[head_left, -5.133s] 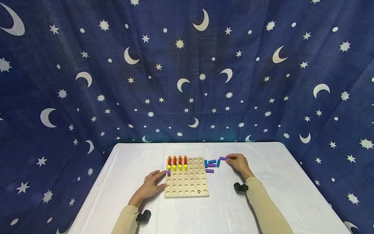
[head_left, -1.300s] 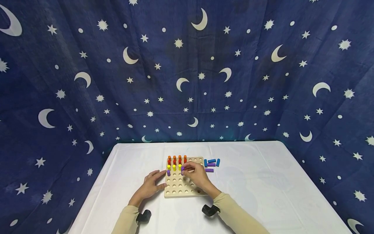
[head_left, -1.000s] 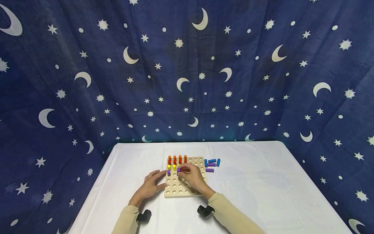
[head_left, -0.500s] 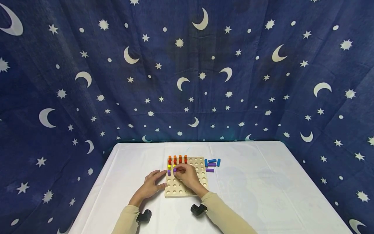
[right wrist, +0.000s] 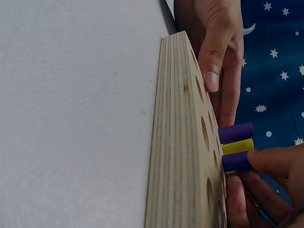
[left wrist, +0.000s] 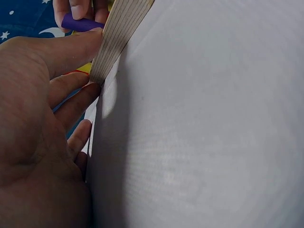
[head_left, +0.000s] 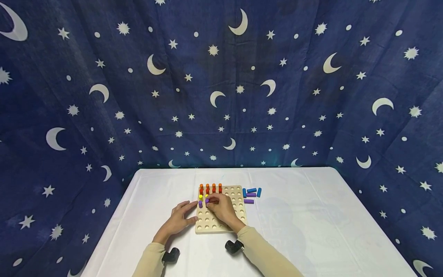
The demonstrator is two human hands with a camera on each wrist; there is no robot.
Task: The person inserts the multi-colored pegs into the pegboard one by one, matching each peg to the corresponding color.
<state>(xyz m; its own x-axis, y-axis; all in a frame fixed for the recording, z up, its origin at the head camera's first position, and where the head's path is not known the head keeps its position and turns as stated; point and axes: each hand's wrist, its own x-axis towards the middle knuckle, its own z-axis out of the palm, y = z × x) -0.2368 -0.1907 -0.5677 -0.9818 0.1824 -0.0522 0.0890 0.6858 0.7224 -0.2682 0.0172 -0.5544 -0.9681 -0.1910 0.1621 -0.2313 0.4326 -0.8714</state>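
My right hand (head_left: 222,207) pinches a purple peg (right wrist: 235,162) between thumb and fingers. The peg stands in the wooden pegboard (head_left: 221,231), second from the left in the fourth row. To its left is another upright purple peg (head_left: 200,204). Behind them stand yellow pegs (head_left: 200,197), partly hidden by my right hand, then a row of red pegs (head_left: 220,190) and a back row of orange pegs (head_left: 220,185). My left hand (head_left: 177,221) rests at the board's left side, fingers extended, with thumb and fingertips against its edge (left wrist: 121,35).
Several loose blue pegs (head_left: 251,190) and two purple pegs (head_left: 248,201) lie on the white tablecloth (head_left: 294,204) right of the board. A dark blue curtain (head_left: 194,146) with moons and stars hangs behind the table.
My right hand picked up a purple peg right of the board, carried it left across the board and lowered it beside the first purple peg. My left hand stayed in place.
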